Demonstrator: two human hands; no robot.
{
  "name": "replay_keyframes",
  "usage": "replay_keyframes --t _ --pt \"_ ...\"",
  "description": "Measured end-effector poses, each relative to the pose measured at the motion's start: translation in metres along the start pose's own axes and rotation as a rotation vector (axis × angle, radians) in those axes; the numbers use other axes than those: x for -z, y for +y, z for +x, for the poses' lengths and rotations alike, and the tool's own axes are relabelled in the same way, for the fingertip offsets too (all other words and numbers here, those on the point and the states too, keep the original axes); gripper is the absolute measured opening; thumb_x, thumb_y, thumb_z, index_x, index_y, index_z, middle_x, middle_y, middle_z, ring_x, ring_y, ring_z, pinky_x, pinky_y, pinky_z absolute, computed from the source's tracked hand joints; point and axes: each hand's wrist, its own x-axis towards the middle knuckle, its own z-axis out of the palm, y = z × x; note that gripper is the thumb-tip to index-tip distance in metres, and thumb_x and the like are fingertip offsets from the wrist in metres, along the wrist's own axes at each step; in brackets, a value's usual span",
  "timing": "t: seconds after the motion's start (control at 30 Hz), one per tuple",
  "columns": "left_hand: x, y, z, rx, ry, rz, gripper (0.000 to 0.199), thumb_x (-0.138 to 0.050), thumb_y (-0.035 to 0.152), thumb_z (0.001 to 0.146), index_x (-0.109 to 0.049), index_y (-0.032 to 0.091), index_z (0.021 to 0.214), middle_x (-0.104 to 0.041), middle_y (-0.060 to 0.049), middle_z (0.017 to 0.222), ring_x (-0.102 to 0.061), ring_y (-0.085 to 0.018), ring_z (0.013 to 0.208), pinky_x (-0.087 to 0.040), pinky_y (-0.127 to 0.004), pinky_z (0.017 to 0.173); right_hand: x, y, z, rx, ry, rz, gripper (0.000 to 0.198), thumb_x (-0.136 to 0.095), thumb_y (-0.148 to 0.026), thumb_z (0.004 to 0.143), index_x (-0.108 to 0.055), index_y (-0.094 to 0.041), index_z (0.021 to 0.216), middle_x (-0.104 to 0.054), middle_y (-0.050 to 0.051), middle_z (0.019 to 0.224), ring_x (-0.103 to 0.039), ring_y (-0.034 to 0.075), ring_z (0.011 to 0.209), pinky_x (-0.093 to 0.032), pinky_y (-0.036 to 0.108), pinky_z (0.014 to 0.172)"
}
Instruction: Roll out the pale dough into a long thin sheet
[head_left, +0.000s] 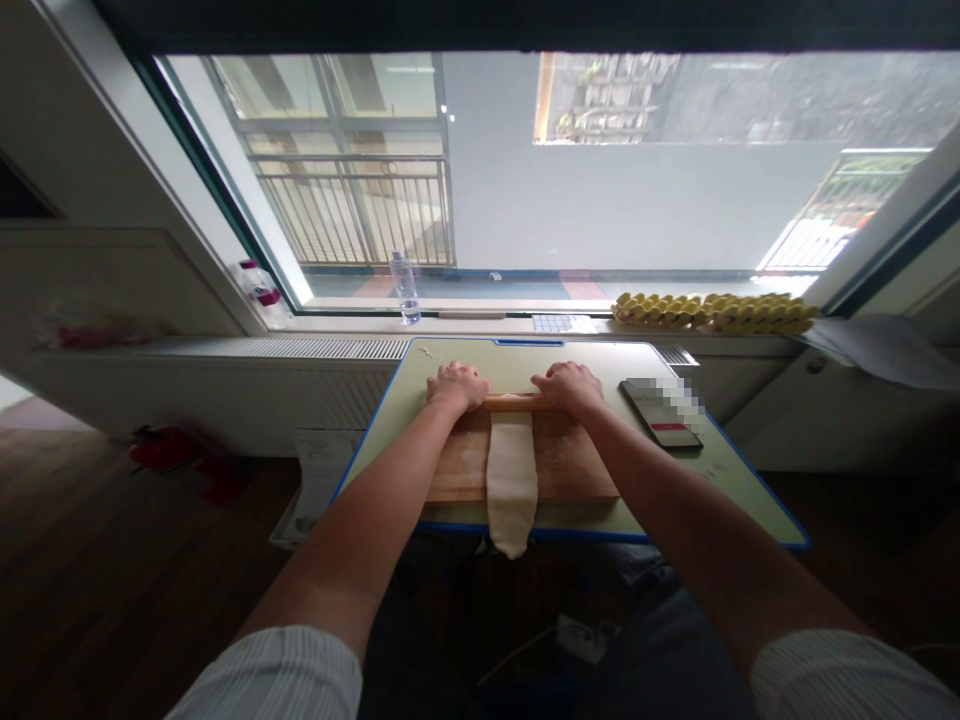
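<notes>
Head view — rolling pin [516,402], ends hidden under hands [459,387]

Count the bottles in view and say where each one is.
2. The magenta-capped bottle is at the left end of the windowsill; the clear bottle stands farther right on it. Others could be hidden in shadow.

You can read no text here: the phone [660,417] is partly pixelated, the bottle label [265,297] too small.
</notes>
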Motion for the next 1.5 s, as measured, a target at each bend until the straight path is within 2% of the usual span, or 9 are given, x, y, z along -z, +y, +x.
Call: replay_keyframes --t 1.1,1.5 --pt "0.003 0.002 0.009 0.010 -0.012 0.008 0.053 -0.048 0.052 0.093 -0.072 0.032 0.135 -0.061 -0.013 0.153 -0.055 -0.036 0.140 -0.046 -0.056 0.115 -0.001 0.000 0.008 -0.001 0.015 0.011 0.049 -0.053 -0.052 0.097 -0.080 -0.018 0.119 -0.075 0.019 0.129 -0.068 0.033 0.118 -0.052 0.039 0.095" --pt "0.001 0.001 0.007 -0.010 -0.014 0.020 0.055 -0.046 0.054 0.093 -0.070 0.031 0.137 -0.061 -0.013 0.153 -0.055 -0.037 0.139 -0.044 -0.057 0.116 -0.001 0.000 0.001 -0.028 0.012 0.003 0.060 -0.052 -0.054 0.098 -0.070 -0.018 0.141 -0.063 0.018 0.147 -0.055 0.036 0.134 -0.046 0.047 0.109"
